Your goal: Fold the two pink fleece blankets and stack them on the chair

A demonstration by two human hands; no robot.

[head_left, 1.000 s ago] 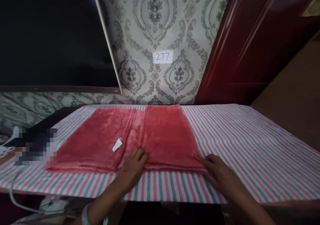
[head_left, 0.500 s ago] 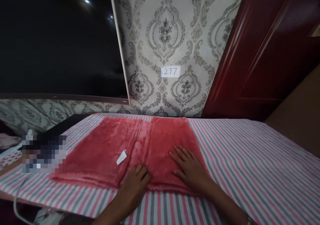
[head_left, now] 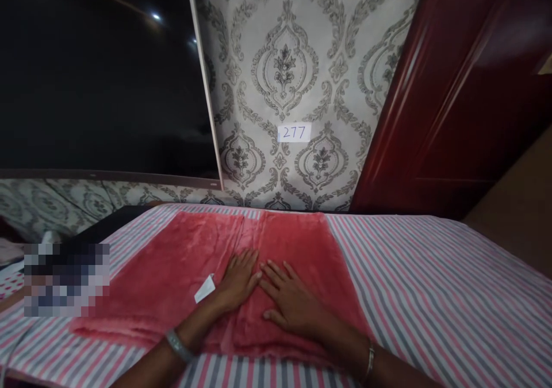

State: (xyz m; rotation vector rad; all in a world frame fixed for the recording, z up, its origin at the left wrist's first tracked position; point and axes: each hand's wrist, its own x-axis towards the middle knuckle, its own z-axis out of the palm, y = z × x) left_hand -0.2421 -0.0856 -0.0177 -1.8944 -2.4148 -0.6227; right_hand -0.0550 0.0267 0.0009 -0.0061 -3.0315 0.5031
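Both hands are now nearer together than before: the left hand [head_left: 238, 281] lies farther up the middle channel, the right hand [head_left: 293, 304] just beside it. Their fingers are straight and slightly apart, resting flat on a red plush blanket [head_left: 159, 279]. This soft, furry textile lies in rectangular panels upon the striped cloth [head_left: 422, 284], with a white label [head_left: 204, 288] near the left wrist.

The left hand [head_left: 238, 281] has been advanced from the near edge of the red blanket [head_left: 313, 241], its curled fingers now straightened over the middle strip. The right hand [head_left: 295, 304] has been shifted from the near right corner and laid flat, fingers spread, close beside the left.
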